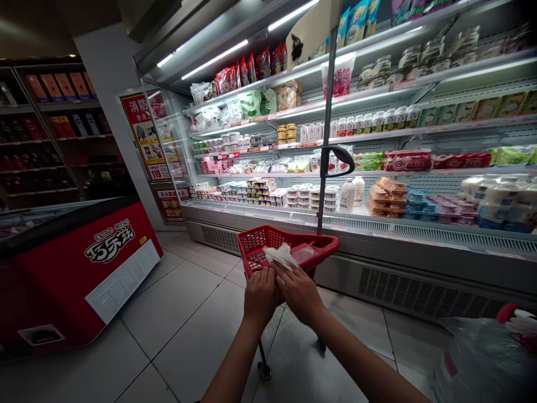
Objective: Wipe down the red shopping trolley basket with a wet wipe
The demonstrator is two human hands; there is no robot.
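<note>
A red plastic shopping cart [254, 238] with perforated basket walls stands in front of me. My left hand [259, 294] is closed over its near rim, knuckles up. Beside it, nearly touching, my right hand [301, 291] presses a crumpled white tissue [280, 254] against the same near edge, fingers held together over it. Part of the rim is hidden under both hands. To the right of the basket a flat tray section [305, 253] belongs to the cart.
An open refrigerated display [251, 215] with several shelves of dairy goods runs behind the cart. A dark post [327, 112] with a looped handle rises beyond the basket. At left is a red freezer chest [121, 280]; at lower right, a clear plastic-wrapped item [474, 358].
</note>
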